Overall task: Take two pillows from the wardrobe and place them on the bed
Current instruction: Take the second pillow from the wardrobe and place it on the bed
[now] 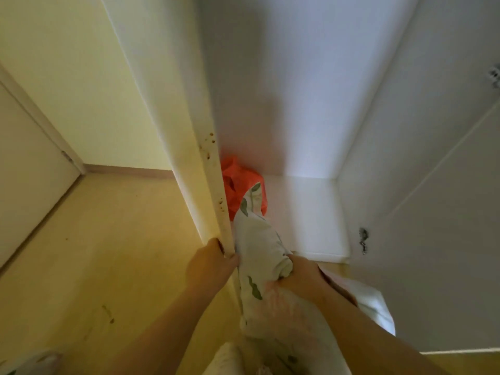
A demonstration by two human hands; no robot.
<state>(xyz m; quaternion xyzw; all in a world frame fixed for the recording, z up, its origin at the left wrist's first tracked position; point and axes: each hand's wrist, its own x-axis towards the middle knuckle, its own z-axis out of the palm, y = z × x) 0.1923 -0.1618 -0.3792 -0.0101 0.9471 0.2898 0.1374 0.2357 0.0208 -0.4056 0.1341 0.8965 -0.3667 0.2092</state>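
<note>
A white pillow printed with green leaves hangs half out of the open wardrobe, its top end still over the wardrobe floor. My right hand grips a bunched fold of its cover near the front edge. My left hand grips the lower end of the wardrobe's left side panel, thumb on the outer face. A second pale fabric piece shows under my right arm; I cannot tell if it is another pillow.
An orange plastic bag lies in the wardrobe's back left corner. The wardrobe door stands open at right, with metal hinges. Wooden floor stretches to the left, with a closed room door beyond.
</note>
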